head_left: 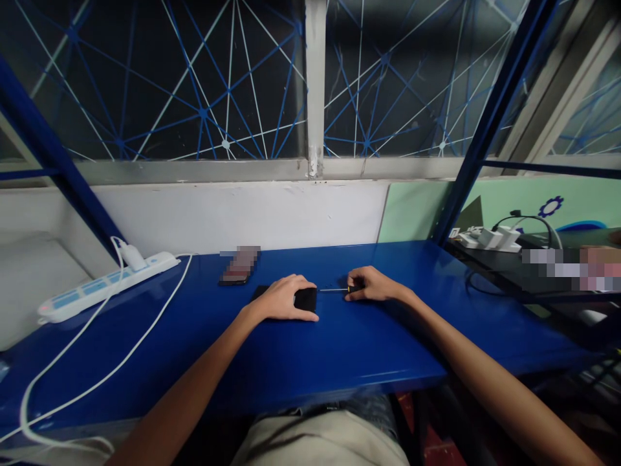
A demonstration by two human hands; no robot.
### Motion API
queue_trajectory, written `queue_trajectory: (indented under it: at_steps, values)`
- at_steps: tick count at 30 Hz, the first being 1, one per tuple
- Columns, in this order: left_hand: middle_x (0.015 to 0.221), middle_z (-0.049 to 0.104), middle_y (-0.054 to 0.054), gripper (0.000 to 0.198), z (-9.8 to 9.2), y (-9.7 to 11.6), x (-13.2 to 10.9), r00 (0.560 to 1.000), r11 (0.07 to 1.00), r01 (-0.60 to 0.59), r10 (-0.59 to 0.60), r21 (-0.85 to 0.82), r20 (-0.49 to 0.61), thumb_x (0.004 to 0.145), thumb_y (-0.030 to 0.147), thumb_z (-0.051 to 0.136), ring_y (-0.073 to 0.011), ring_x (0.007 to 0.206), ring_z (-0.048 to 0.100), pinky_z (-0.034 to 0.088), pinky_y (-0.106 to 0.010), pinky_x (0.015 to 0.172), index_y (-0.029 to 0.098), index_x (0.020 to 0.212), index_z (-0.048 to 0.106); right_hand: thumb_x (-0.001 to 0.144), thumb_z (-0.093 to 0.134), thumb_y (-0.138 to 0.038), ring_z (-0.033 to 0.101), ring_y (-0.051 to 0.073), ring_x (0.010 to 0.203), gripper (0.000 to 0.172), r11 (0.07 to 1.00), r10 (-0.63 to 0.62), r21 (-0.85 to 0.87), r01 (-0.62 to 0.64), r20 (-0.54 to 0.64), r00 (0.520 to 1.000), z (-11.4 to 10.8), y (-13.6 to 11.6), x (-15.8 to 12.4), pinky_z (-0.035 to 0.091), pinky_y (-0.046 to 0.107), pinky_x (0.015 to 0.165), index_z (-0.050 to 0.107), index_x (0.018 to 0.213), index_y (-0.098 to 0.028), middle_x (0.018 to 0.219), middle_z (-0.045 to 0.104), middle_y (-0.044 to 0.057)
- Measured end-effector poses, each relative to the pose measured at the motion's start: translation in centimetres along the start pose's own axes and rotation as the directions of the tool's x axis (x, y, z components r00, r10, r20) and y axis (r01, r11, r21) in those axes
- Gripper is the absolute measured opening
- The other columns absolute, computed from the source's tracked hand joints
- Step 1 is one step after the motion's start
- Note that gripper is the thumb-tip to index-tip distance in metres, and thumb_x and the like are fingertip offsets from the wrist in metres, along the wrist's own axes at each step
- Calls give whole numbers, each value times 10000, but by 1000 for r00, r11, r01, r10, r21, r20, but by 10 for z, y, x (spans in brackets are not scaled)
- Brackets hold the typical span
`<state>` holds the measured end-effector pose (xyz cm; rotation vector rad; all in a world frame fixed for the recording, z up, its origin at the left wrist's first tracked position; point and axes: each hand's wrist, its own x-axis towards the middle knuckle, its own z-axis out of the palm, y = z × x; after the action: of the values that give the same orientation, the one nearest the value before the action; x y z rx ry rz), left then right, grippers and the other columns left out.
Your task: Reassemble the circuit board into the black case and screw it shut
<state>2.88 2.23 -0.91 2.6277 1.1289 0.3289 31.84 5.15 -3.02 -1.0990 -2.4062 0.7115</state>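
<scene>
A black phone (306, 299) lies flat on the blue table (339, 349). My left hand (284, 299) rests on it with fingers curled over its top, holding it down. My right hand (371, 285) is closed round the dark handle of a thin screwdriver (334, 289). The metal shaft points left and its tip sits at the phone's right edge.
A second phone (239, 266), blurred, lies behind the black one. At the left a white power strip (107, 283) has a plugged charger, and a white cable (97, 369) loops across the table. Right, a dark shelf holds white chargers (490, 238).
</scene>
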Motion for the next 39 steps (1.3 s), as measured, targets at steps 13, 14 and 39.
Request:
queue_trajectory:
  at_steps: [13,14,39]
  values:
    - [1214,584,-83,745,0,1,0,1000,999,-9,8,44,15,696,739,623,-307,1091,547,436,-399,893,268,1270,561,764,665,-453,446,112,568,295,1000,5,24,-3,-52,999,0,-5,0,299,230,529,583,764,-169,639,552,-22]
    - [1217,582,-85,745,0,1,0,1000,999,-10,9,49,19,700,740,616,-309,1096,544,437,-398,892,268,1273,559,793,631,-448,456,113,572,287,999,8,38,-5,-58,998,0,-5,0,307,233,534,597,773,-164,647,566,-14]
    - [1257,559,-102,779,-4,6,0,998,997,-24,20,68,59,727,752,576,-329,1114,527,425,-395,883,255,1325,526,819,595,-436,471,117,572,288,999,37,-16,-38,-25,999,-1,-7,-2,302,239,542,625,810,-150,659,590,4]
